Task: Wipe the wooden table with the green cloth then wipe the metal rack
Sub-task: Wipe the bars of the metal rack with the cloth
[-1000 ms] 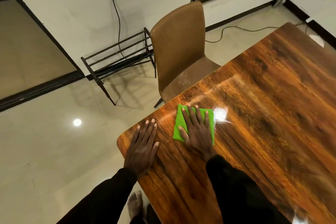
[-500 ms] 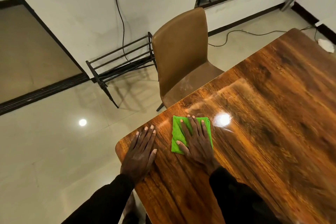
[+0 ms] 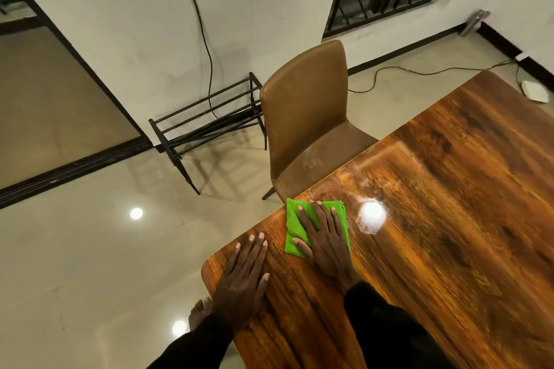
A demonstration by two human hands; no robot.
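At the bench (image 3: 449,249) corner nearest me, my right hand (image 3: 328,238) stays pressed flat, fingers spread, on the green cloth (image 3: 295,225), which barely slid in 1 second. My left hand (image 3: 242,278) braces flat beside it. Bench wiping looks barely begun, and the metal rack (image 3: 207,120) waits.

Bright green cloth (image 3: 295,226); table (image 3: 434,234) streaked orange-brown woodgrain, glossy; chair (image 3: 305,105) tan-brown; rack (image 3: 207,124) black; sleeves (image 3: 386,329) black; floor (image 3: 75,249) cream.
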